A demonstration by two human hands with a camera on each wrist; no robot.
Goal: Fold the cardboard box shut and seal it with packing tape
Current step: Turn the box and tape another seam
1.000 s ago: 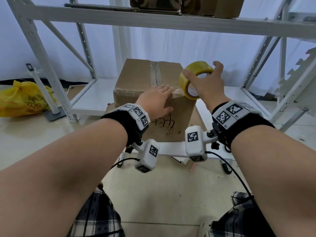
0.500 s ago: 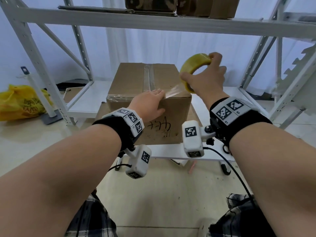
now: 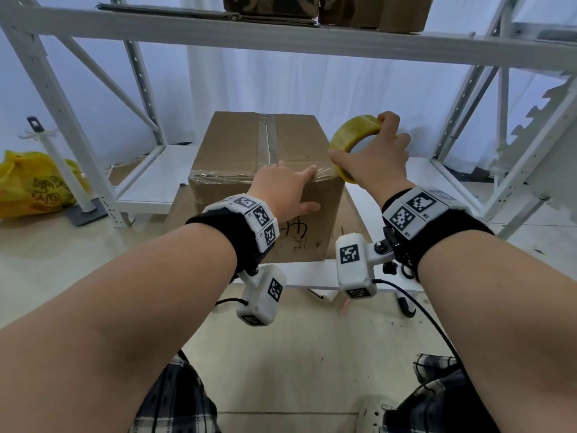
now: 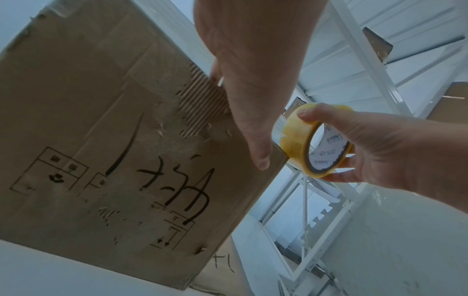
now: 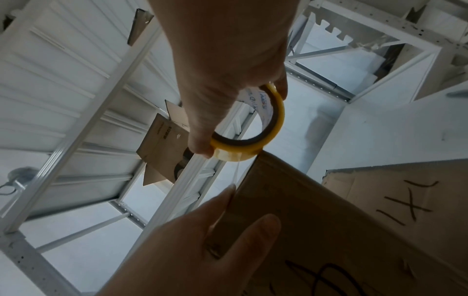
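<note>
A closed cardboard box [image 3: 265, 151] stands on a low white platform, with clear tape along its centre seam and its near top edge. My left hand [image 3: 296, 185] lies flat over that near edge, fingers straight on the tape, thumb down the front face [image 4: 101, 140]. My right hand [image 3: 365, 148] grips the yellow tape roll [image 3: 352, 132] just off the box's right top corner. A short strip of clear tape runs from the roll [image 5: 253, 138] to the box edge by my left fingertips [image 5: 229, 192]. The left wrist view shows the roll [image 4: 293, 140] pinched between thumb and fingers.
White metal racking surrounds the box, with an upper shelf beam [image 3: 281, 29] carrying more cartons overhead and slanted uprights [image 3: 530, 145] at the right. Flattened cardboard [image 3: 354, 220] lies under the box. A yellow plastic bag [image 3: 34, 185] sits on the floor at the left.
My right hand has carried the roll right and down to the box's right corner, drawing out tape. My left hand has stayed pressed on the near edge, shifting slightly right.
</note>
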